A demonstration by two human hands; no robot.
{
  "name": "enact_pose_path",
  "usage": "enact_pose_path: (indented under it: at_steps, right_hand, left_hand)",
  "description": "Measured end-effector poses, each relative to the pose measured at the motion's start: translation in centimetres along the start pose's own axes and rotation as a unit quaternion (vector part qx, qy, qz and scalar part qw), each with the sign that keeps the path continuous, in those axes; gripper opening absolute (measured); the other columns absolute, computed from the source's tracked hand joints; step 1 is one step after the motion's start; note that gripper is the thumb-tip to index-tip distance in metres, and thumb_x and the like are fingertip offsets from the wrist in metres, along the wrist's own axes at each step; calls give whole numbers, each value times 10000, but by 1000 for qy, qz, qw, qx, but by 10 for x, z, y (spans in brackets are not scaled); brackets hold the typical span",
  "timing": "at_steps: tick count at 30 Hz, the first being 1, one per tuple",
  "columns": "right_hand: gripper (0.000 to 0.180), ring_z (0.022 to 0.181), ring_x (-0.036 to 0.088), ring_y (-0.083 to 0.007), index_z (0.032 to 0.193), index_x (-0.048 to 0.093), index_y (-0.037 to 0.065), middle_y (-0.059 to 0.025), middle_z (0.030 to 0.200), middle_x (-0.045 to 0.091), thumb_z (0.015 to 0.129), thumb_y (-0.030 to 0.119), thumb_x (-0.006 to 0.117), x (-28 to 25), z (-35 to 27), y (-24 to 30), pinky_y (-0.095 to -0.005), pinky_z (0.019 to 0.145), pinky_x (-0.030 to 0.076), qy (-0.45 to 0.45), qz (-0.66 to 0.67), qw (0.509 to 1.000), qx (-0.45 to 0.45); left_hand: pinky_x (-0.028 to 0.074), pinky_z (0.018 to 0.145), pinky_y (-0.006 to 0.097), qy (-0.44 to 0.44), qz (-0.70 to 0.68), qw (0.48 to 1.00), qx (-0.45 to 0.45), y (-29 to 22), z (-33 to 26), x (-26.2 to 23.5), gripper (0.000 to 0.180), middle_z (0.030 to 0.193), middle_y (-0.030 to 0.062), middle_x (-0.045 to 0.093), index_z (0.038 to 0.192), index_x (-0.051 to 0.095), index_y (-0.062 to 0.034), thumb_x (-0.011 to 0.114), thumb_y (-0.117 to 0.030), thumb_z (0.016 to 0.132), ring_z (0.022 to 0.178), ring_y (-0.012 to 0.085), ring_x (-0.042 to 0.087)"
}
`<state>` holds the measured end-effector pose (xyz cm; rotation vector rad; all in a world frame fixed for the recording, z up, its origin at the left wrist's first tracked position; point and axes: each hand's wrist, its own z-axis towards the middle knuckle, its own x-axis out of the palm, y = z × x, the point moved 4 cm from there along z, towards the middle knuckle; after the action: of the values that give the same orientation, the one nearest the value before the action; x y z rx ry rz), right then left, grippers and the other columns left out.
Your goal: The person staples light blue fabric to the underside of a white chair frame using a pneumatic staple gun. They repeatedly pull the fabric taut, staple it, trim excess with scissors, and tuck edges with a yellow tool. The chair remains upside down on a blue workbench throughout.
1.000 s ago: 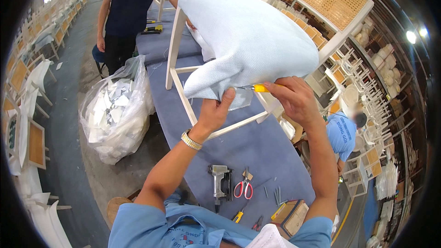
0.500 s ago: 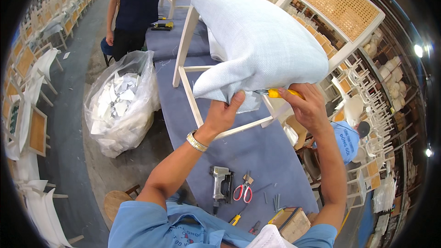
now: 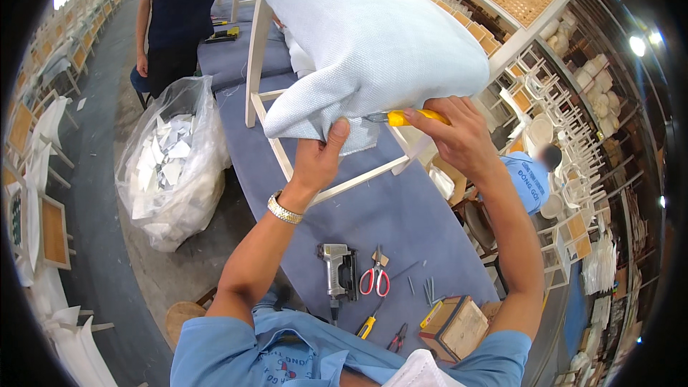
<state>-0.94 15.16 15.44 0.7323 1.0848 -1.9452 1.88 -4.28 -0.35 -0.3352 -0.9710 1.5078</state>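
A pale wooden chair frame (image 3: 259,43) lies tipped on a blue padded workbench (image 3: 401,222), its seat draped in light blue fabric (image 3: 373,36). My left hand (image 3: 319,159) pinches the loose lower edge of that fabric beneath the seat. My right hand (image 3: 459,132) grips a yellow-handled tool (image 3: 408,117) with its metal tip against the fabric just right of my left thumb.
On the bench near me lie a staple gun (image 3: 337,269), red-handled scissors (image 3: 374,279), a yellow screwdriver (image 3: 367,326), loose nails and a small wooden box (image 3: 459,326). A clear bag of scraps (image 3: 172,165) stands left. A person in dark clothes (image 3: 179,14) stands behind it. Another person in blue (image 3: 527,175) is at the right.
The chair and fabric have come closer and lower toward me. Both hands stay on the fabric edge, with the yellow tool now more level against it.
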Motion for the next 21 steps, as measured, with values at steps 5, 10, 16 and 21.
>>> enact_pose_path:
  at_steps: [5,10,16,21]
  right_hand:
    - [452,826,606,-271,1211,694,237,-50,908,632,807,44,629,3,-52,-22,-401,756,476,142,-73,985,63]
    - [482,890,608,-373,1319,608,231,-167,996,620,865,67,600,39,-234,6,-491,766,482,314,-29,898,308]
    - [384,992,659,-388,1315,611,203,-180,1107,685,932,185,618,100,-432,174,-489,847,515,222,145,690,673]
    - [422,1028,652,-380,1323,609,143,-189,1135,681,904,139,654,109,-486,273,-456,922,506,134,145,543,816]
  left_hand:
    - [457,900,300,41,23,998,-41,-1,-3,-5,556,1207,107,579,1355,465,63,590,-367,1025,1052,159,542]
    - [467,804,280,-29,-20,999,12,-3,1,4,548,1083,83,617,1278,529,70,622,-396,1004,925,125,545]
    - [449,825,281,-35,109,982,-150,5,-36,-22,488,1132,83,617,1256,569,51,596,-375,1019,967,131,547]
    - [461,951,373,-130,93,975,-157,13,-108,-59,516,1279,132,603,1338,538,47,492,-385,1060,1121,220,590]
